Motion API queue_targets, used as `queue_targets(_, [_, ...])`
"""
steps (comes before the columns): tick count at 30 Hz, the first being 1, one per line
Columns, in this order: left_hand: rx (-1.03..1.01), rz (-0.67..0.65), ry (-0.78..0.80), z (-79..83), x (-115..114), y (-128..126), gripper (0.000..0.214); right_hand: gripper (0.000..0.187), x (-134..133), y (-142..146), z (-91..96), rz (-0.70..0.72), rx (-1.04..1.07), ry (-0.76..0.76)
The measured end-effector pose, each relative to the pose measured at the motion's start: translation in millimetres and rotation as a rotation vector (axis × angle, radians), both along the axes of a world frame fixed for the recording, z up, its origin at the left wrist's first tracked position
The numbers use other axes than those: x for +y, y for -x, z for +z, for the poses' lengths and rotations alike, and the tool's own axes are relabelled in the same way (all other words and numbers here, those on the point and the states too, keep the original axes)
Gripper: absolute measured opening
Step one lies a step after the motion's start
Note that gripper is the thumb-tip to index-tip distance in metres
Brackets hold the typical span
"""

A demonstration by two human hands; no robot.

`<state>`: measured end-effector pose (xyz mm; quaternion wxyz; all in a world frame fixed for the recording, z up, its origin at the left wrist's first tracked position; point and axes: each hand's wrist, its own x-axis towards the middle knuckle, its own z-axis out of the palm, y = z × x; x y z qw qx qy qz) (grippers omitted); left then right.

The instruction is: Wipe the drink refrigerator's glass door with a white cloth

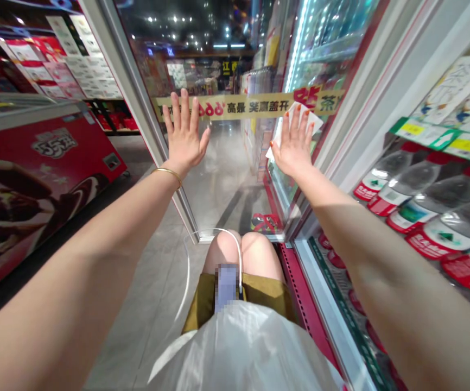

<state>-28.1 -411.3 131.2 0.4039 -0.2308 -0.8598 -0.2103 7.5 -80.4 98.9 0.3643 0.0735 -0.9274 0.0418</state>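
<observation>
My left hand (183, 136) lies flat against the glass door (227, 163) of a fridge cabinet, fingers spread and pointing up, a thin gold bangle at the wrist. My right hand (294, 142) presses a white cloth (314, 122) flat against the same glass, fingers stretched out over it, nails painted orange. A yellow sticker band with red and black characters (251, 106) runs across the glass just above both hands. The open door stands out into the aisle in front of me.
A red ice cream freezer chest (35, 179) stands at the left. Shelves of water bottles with red labels (430, 212) fill the open fridge at the right. Grey tile floor (153, 304) lies below. A white cable (239, 260) hangs over my knees.
</observation>
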Motion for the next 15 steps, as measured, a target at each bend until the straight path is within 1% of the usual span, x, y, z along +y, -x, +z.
queue_targets(3, [0.007, -0.009, -0.011, -0.6, -0.6, 1.1, 0.092, 0.084, 0.1, 0.5, -2.5, 0.028, 0.009, 0.023])
queue_targets(5, [0.029, 0.029, -0.001, -2.4, -1.0, 3.7, 0.091, 0.084, 4.8, 5.6, -1.0, 0.026, 0.040, 0.059])
queue_targets(6, [0.043, 0.052, 0.007, -3.5, -1.2, 4.7, 0.091, 0.083, 9.7, 10.2, 3.1, 0.021, 0.077, 0.087])
queue_targets(8, [0.081, 0.090, 0.018, -6.6, -1.5, 5.1, 0.089, 0.082, 24.5, 23.5, 20.8, 0.005, 0.200, 0.171])
queue_targets(11, [0.188, 0.137, 0.033, -16.4, -2.7, 6.5, 0.085, 0.082, 44.6, 47.3, 65.2, -0.040, 0.430, 0.328])
queue_targets(13, [0.298, 0.193, 0.054, -25.5, -4.2, 10.5, 0.083, 0.084, 40.6, 57.5, 90.4, -0.071, 0.537, 0.375])
queue_targets(14, [0.357, 0.219, 0.060, -29.7, -4.7, 12.2, 0.083, 0.085, 30.7, 59.6, 96.0, -0.071, 0.569, 0.363])
queue_targets(15, [0.412, 0.237, 0.064, -33.1, -4.9, 12.8, 0.083, 0.087, 16.1, 59.6, 94.9, -0.054, 0.586, 0.322])
